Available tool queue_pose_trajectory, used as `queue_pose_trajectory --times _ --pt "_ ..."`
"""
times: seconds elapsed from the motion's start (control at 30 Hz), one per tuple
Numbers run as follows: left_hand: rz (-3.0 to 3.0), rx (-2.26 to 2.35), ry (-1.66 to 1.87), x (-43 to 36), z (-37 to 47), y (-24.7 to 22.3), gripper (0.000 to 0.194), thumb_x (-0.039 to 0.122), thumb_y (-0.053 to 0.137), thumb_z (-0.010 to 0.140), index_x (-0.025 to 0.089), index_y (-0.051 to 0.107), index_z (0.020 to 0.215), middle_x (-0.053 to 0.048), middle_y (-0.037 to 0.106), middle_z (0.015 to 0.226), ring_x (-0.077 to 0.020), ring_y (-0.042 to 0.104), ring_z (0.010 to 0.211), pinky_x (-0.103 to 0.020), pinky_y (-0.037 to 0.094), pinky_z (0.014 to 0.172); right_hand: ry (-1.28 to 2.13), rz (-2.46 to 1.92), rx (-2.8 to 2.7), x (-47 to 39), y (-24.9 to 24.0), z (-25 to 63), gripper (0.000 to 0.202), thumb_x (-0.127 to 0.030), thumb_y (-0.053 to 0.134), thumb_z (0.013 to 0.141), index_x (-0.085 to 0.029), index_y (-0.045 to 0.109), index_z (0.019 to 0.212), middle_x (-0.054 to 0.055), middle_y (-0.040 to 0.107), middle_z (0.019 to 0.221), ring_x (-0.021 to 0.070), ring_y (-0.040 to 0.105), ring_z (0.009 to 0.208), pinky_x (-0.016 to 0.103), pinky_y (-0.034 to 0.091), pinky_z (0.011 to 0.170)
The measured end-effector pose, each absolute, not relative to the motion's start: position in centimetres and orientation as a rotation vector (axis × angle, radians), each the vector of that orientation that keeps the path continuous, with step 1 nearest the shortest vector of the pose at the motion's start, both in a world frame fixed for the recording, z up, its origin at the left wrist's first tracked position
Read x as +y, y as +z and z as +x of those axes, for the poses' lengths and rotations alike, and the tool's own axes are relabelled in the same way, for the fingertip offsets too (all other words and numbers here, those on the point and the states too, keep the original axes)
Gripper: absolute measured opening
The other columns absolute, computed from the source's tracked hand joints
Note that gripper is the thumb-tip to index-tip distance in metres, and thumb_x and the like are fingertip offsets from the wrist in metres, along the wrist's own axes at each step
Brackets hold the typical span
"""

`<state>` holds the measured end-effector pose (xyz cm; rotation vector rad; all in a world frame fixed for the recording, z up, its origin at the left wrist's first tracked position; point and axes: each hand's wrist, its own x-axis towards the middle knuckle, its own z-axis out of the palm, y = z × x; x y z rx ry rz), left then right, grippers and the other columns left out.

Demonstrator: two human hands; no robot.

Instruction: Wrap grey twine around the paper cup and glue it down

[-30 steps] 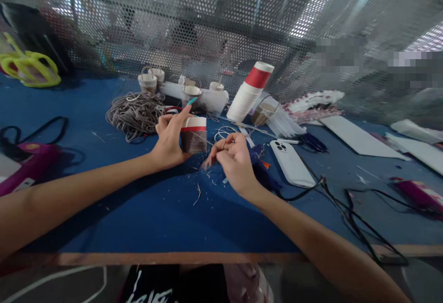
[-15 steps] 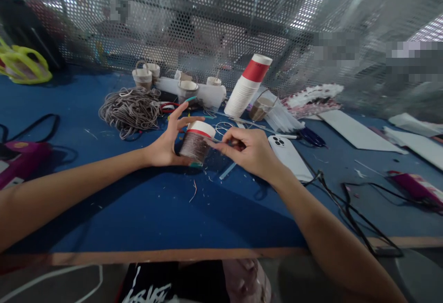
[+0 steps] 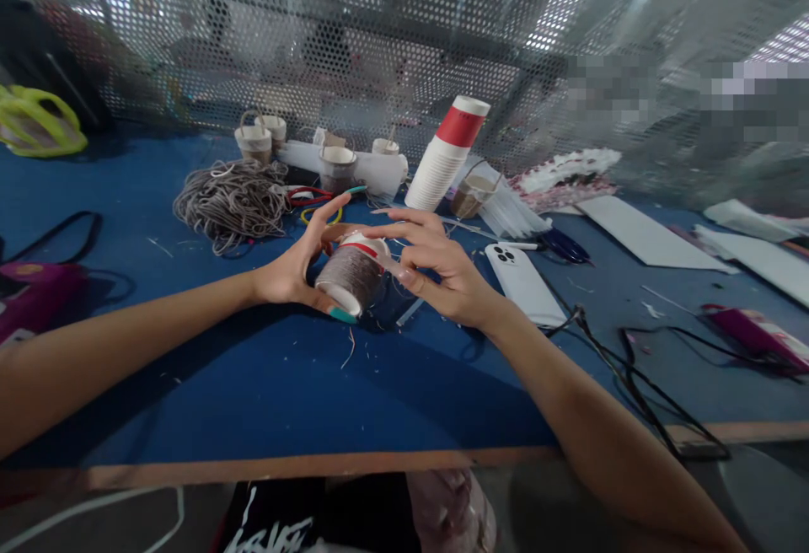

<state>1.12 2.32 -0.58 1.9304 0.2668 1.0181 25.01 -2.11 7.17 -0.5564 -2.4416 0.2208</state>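
Note:
My left hand [image 3: 300,271] is curled around a paper cup [image 3: 349,273], thumb low on one end and fingers over the other side. Grey-brown cord is wound in close turns about most of the cup, and a red band and white part show at its upper end. The cup is tilted, its lower white end facing me. My right hand [image 3: 436,262] touches the cup's upper end with thumb and fingertips, near the red band; whether cord is between those fingers cannot be made out. Behind my left hand lies a loose heap of the same cord [image 3: 231,203].
Red-handled scissors [image 3: 308,195] lie beyond the left hand. A leaning stack of paper cups [image 3: 442,157] stands behind, with several cord-wrapped cups [image 3: 337,167] along the back. A white phone [image 3: 524,283] lies right of my right hand, near a black cable [image 3: 623,359]. Perforated metal [image 3: 379,30] bounds the table.
The cup has tilted so that its lower end shows. My right hand has gone from a pinch at the cord to spread fingers on the cup's upper end.

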Motion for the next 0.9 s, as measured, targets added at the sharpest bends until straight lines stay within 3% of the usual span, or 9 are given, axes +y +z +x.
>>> queue_pose_trajectory --times 0.23,0.57,0.67,0.83,0.9 --pt "1.943 0.216 1.0 2.11 1.26 -0.31 0.132 0.033 0.093 0.053 0.037 0.007 0.153 -0.015 0.049 0.146 -0.0405 0.045 0.138 -0.063 0.034 0.113 0.282 -0.506 -2.38 -2.28 7.28 24.83 0.034 -0.029 0.044 0.1 -0.023 0.05 0.067 0.005 0.075 0.113 0.0211 0.058 0.12 0.049 0.042 0.105" --pt "2.016 0.21 1.013 2.24 1.18 -0.34 0.132 0.039 0.093 0.053 0.039 0.008 0.153 -0.014 0.048 0.147 -0.0396 0.045 0.138 -0.062 0.038 0.112 0.258 -0.529 -2.352 -2.3 7.24 25.31 0.034 -0.028 0.046 0.098 -0.022 0.051 0.065 0.006 0.075 0.109 0.0242 0.056 0.12 0.049 0.045 0.101" --pt "2.032 0.2 1.014 2.37 1.18 -0.4 0.134 0.041 0.094 0.05 0.04 0.007 0.152 -0.014 0.048 0.146 -0.0398 0.047 0.137 -0.062 0.041 0.109 0.231 -0.529 -2.348 -2.31 7.25 25.4 0.032 -0.026 0.046 0.098 -0.023 0.054 0.067 0.006 0.076 0.107 0.0237 0.058 0.117 0.049 0.046 0.1" --pt "1.994 0.255 1.036 2.45 1.11 -0.35 0.135 0.042 0.095 0.048 0.039 0.008 0.153 -0.015 0.048 0.146 -0.0417 0.05 0.133 -0.06 0.05 0.1 0.256 -0.562 -2.317 -2.39 7.31 25.45 0.024 -0.027 0.046 0.098 -0.024 0.067 0.086 0.005 0.076 0.102 0.0235 0.06 0.116 0.05 0.048 0.098" --pt "1.982 0.269 1.045 2.43 1.09 -0.36 0.135 0.043 0.094 0.05 0.039 0.007 0.153 -0.015 0.048 0.147 -0.0407 0.052 0.131 -0.058 0.051 0.099 0.244 -0.559 -2.304 -2.44 7.3 25.41 0.026 -0.028 0.046 0.098 -0.024 0.065 0.081 0.005 0.076 0.099 0.0232 0.061 0.114 0.05 0.049 0.098"
